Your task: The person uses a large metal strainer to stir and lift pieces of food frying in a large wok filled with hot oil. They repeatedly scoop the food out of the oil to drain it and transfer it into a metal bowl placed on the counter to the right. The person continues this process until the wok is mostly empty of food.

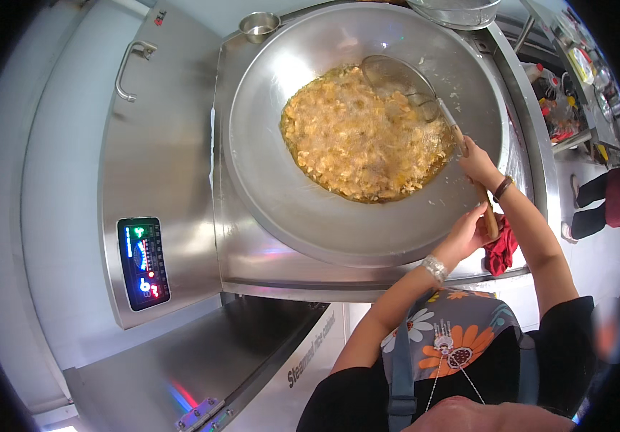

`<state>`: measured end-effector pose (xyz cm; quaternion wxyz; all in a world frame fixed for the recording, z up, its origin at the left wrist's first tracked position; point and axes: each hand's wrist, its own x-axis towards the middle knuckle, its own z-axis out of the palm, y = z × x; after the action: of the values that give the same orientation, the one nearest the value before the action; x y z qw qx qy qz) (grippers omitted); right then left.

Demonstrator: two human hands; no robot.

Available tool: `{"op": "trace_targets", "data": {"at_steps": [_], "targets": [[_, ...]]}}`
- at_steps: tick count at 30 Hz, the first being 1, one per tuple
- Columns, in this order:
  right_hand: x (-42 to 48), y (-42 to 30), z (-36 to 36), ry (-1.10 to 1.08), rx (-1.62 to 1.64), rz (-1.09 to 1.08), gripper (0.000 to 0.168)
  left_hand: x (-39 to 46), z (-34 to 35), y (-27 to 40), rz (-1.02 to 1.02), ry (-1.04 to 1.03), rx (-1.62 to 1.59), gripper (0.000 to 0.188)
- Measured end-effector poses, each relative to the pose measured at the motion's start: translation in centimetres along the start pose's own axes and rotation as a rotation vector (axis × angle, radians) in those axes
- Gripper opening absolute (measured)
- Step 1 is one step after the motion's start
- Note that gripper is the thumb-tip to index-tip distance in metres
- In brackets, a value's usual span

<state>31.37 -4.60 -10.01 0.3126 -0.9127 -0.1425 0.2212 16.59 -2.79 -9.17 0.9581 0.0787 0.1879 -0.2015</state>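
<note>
My right hand (480, 162) grips the wooden handle of a wire-mesh skimmer (400, 78) partway along its length. Lower down, at the handle's end, my left hand (467, 233) is curled around the wood, its thumb up. The skimmer's round head lies at the upper right edge of bubbling oil with many golden, frying food pieces (364, 135); a thin wire loop shows beneath its rim. All this sits in a very large metal wok (299, 227). A crumpled red cloth (501, 251) is just beyond the handle's end, partly behind it.
A small metal bowl (259, 26) stands at the wok's upper left, and a mesh strainer (458, 12) at its upper right. Left is a steel panel with a lit control display (143, 263). At right are a shelf with bottles and another person's legs (590, 208).
</note>
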Motion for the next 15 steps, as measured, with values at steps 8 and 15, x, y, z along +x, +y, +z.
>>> {"op": "trace_targets", "data": {"at_steps": [8,15], "targets": [[-3.7,1.5,6.5,-0.527,0.653,0.259,0.002,-6.4,-4.3,-1.1,0.089,-0.125,-0.422,0.025],[-2.7,-4.7,16.9,-1.013,1.462,0.733,0.009,-11.3,-5.4,6.3,0.185,0.451,-0.356,0.01]]}}
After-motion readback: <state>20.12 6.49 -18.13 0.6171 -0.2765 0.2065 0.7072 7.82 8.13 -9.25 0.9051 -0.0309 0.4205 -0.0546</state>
